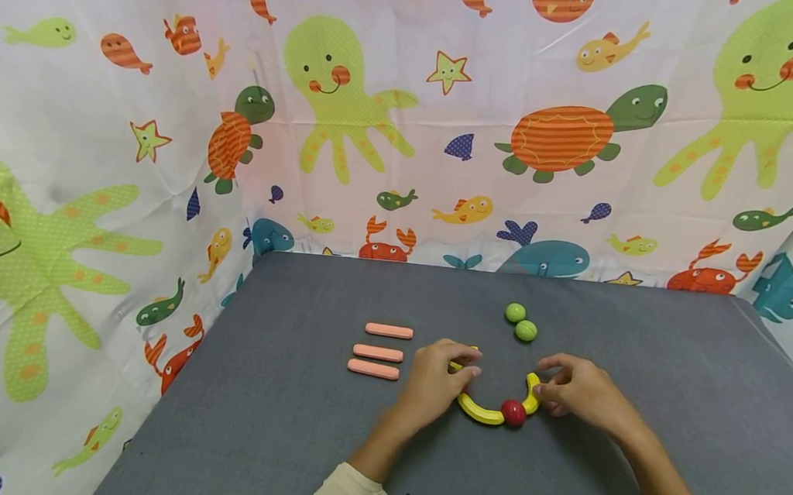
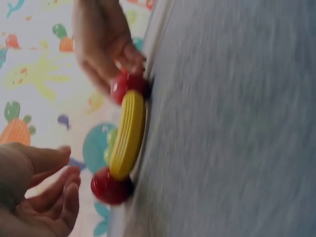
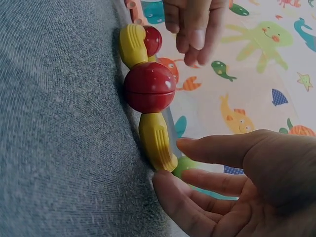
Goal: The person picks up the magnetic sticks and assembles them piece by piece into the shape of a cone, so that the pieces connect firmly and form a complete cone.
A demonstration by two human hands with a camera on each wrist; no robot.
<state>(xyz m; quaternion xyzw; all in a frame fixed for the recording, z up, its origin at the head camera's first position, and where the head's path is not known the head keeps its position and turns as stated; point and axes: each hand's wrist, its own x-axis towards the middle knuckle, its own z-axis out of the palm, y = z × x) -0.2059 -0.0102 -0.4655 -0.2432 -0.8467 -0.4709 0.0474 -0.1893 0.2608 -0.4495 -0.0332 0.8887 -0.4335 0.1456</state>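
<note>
Toy bananas and red balls form an arc on the grey table. A yellow banana lies along its near side, with a red ball at its right end and another banana past that. My left hand hovers by the arc's left side, partly hiding a banana and a second red ball; its thumb and fingertips come close together with nothing between them. At the right end, my right hand has loosely bent, spread fingers, fingertips right at the banana's tip.
Two green balls sit beyond the arc. Left of my left hand, three pink sticks lie in a column. A curtain printed with sea animals hangs along the table's back and left edges.
</note>
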